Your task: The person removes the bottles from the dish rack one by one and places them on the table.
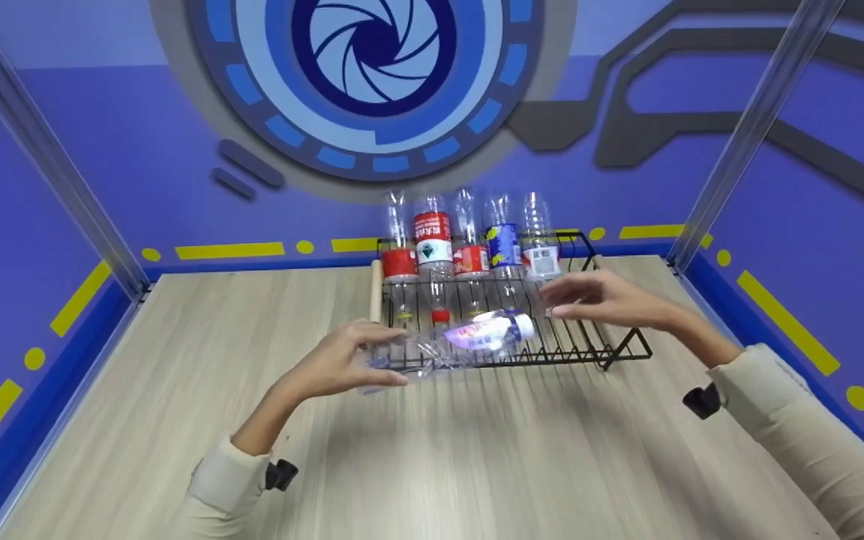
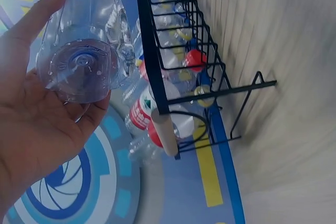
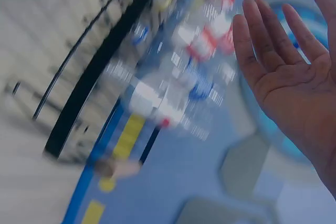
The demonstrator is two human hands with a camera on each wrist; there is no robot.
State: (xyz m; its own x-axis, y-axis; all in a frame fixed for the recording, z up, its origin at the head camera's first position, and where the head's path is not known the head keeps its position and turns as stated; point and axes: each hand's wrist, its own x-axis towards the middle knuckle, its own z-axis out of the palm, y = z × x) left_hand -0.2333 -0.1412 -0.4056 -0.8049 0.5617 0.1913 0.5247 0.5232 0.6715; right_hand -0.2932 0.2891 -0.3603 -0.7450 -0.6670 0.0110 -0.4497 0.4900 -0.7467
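My left hand [image 1: 346,361] holds a clear plastic bottle [image 1: 424,358] near its base, thumb on one side and fingers on the other. The bottle lies sideways over the front of the black wire rack [image 1: 552,358], its white and purple label towards the right. Up close in the left wrist view, the bottle's round, see-through base [image 2: 81,69] faces the camera. Beyond the bottle's right end, my right hand [image 1: 604,300] hovers over the rack's right side, holding nothing. Its fingers look nearly straight and spread in the right wrist view.
Several empty bottles lean in the rack, caps down, among them one with a red and white label [image 1: 433,229] and one with a blue label [image 1: 504,244]. The rack has wooden side bars [image 1: 376,291] and stands on a wood-grain table [image 1: 252,315] against a blue wall.
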